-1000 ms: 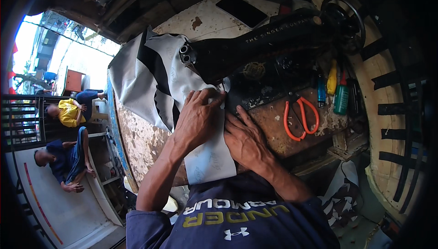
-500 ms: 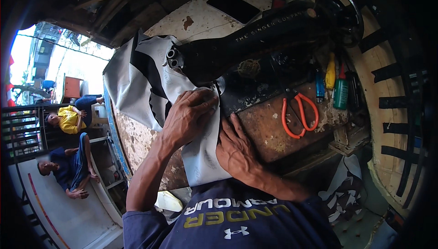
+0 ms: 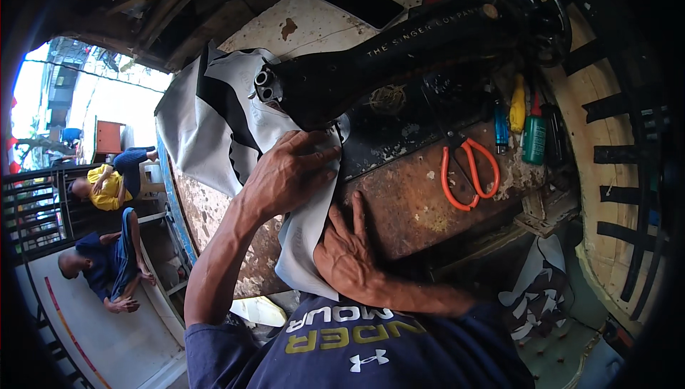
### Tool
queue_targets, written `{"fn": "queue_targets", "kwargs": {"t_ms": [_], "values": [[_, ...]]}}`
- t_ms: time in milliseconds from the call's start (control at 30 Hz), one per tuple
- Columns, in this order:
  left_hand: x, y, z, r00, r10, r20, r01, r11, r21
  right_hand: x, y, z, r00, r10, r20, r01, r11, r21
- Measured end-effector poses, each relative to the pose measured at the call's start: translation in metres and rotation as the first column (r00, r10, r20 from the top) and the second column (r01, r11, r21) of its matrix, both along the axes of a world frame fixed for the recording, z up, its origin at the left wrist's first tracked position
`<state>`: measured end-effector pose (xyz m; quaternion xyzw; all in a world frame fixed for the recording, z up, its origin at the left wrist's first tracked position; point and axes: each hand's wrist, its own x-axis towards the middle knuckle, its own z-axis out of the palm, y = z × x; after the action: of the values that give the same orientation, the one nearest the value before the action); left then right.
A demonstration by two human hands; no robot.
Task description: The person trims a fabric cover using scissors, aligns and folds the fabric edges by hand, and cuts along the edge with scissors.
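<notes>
Nearest is my dark shirt (image 3: 349,346), to whose front the lower end of the light grey cloth (image 3: 300,253) reaches. My right hand (image 3: 349,257) lies palm down along the cloth's right edge, two fingers stretched forward and parted; its underside is hidden, so I cannot tell whether it pinches the cloth. To its right, a stretch of worn brown tabletop (image 3: 410,211) gives it room for sideways movement as far as the orange-handled scissors (image 3: 443,175). The tabletop's near edge runs just beyond my right forearm.

Farther up, my left hand (image 3: 289,175) rests on the cloth with bent fingers, the fingertips near the lower end of the sewing machine's head; whether they press or grip I cannot tell. The machine (image 3: 385,57) bounds both hands' room ahead. Left of this hand, the cloth spreads in wide folds, with a black piece (image 3: 228,114) between them, toward the blue-trimmed left table edge.

At right, beyond the scissors, a blue item (image 3: 501,126), a yellow handle (image 3: 517,107) and a green bottle (image 3: 534,139) stand close together. Behind the machine lies a dark phone (image 3: 362,2). Farthest, at left, two people sit apart from the table.
</notes>
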<state>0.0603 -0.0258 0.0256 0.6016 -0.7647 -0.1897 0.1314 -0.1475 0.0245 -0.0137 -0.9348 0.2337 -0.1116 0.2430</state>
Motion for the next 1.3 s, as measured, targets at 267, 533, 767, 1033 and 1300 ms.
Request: {"fn": "queue_targets", "kwargs": {"t_ms": [267, 533, 767, 1033, 1300], "values": [[0.008, -0.001, -0.005, 0.998, -0.057, -0.030, 0.056, 0.998, -0.037, 0.005, 0.012, -0.001, 0.993, 0.006, 0.122, -0.003, 1.000, -0.024], [0.007, 0.002, -0.007, 0.998, -0.053, -0.036, 0.051, 0.997, -0.053, -0.018, -0.028, 0.000, 0.895, -0.307, 0.323, 0.273, 0.951, 0.147], [0.008, 0.002, -0.009, 0.995, -0.081, -0.065, 0.075, 0.993, -0.094, -0.014, -0.035, -0.010, 0.927, 0.004, 0.375, 0.029, 0.996, -0.083], [0.019, 0.000, -0.011, 0.990, -0.116, -0.075, 0.109, 0.990, -0.092, 0.003, -0.022, -0.005, 0.930, 0.037, 0.366, 0.019, 0.989, -0.148], [0.019, 0.002, -0.011, 0.992, -0.087, -0.097, 0.082, 0.995, -0.050, 0.007, -0.024, -0.009, 0.929, 0.000, 0.371, 0.040, 0.994, -0.100]]}}
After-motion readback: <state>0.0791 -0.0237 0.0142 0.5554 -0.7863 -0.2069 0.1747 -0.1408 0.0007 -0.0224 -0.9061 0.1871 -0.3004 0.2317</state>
